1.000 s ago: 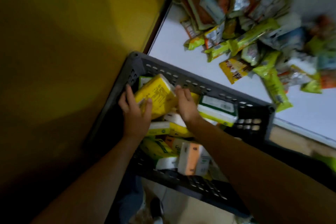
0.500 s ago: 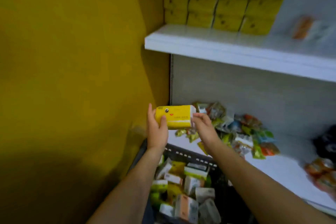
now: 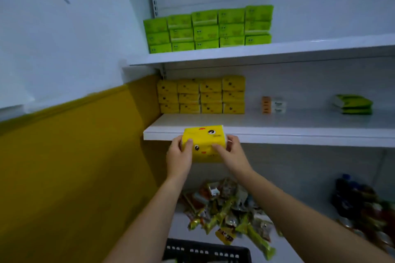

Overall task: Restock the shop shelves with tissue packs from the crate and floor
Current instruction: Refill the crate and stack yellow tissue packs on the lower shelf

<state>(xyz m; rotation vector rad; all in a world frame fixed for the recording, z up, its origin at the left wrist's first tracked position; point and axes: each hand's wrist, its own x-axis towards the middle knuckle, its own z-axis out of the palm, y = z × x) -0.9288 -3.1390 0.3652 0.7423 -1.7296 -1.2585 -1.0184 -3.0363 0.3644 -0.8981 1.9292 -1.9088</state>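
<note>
At the front edge of the middle shelf [image 3: 277, 135] | left hand [image 3: 179, 157] and right hand [image 3: 232, 156] grip a yellow tissue pack [image 3: 204, 145] by its ends, fingers curled | likely light, soft, slick-wrapped

The light is dim and bluish; the snack packets [image 3: 230, 211] look blurred, and straight lines bend near the edges.

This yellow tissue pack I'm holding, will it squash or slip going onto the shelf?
Probably squashy: the yellow tissue pack looks plump between left hand and right hand. Smooth wrap may slide. Flat-sided like the stacked packs, it shouldn't roll.
</note>
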